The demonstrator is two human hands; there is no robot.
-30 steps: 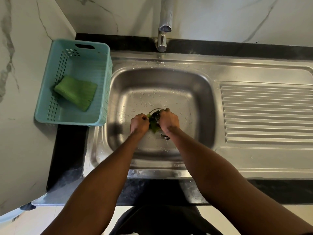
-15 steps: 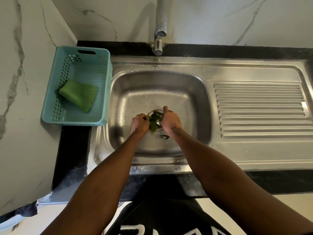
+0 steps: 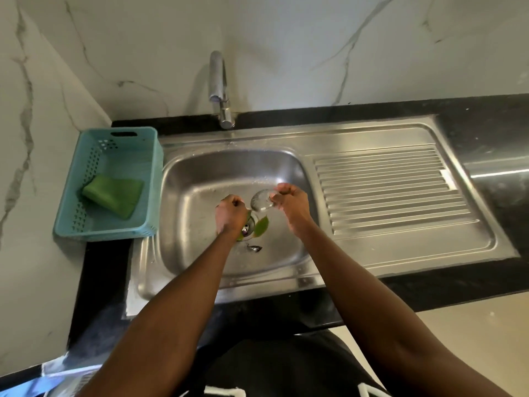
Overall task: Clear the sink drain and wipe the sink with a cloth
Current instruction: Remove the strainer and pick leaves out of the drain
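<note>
A steel sink basin [image 3: 200,179] lies below me. My right hand [image 3: 289,199] holds a round metal drain strainer [image 3: 260,200] lifted above the basin floor. My left hand [image 3: 230,214] is a closed fist over the left edge of the drain opening [image 3: 248,226]; whether it grips anything is hidden. A green leaf [image 3: 261,226] lies across the drain's right side, and a green scrap shows under my left wrist. A small dark bit of debris [image 3: 253,248] rests on the basin floor in front of the drain. A folded green cloth [image 3: 114,194] lies in the teal basket [image 3: 86,224].
The teal basket stands on the black counter left of the sink. A chrome tap [image 3: 219,90] rises behind the basin. The ribbed steel drainboard [image 3: 386,190] stretches to the right. Marble walls [image 3: 43,138] close in the left and back.
My right hand has lifted the strainer up and to the right, off the drain, which uncovers the green leaf. My left hand stays at the drain. The view has pulled back and tilted.
</note>
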